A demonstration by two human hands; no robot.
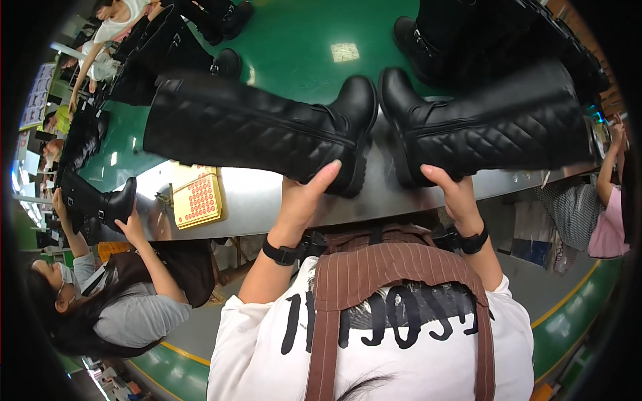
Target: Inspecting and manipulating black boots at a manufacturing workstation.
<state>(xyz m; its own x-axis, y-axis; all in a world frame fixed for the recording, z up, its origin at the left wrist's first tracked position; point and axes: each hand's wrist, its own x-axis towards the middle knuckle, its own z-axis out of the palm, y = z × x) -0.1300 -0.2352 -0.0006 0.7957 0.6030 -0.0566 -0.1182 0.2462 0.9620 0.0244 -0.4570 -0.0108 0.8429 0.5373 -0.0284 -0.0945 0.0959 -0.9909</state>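
Two tall black quilted boots lie on their sides in the air above the metal table edge, toes turned toward each other. My left hand (309,194) grips the left boot (247,123) low by the heel, thumb on its side and fingers hidden underneath. In the same way my right hand (455,190) holds the right boot (488,123) near its heel, thumb showing. The shafts point outward to the left and right, and the toes nearly touch in the middle.
A green conveyor belt (301,50) carries more black boots (418,47) beyond the steel table (257,207). Yellow sheets with red round stickers (197,197) lie left of me. One co-worker (137,321) at left handles a black boot (100,200); others stand along the line.
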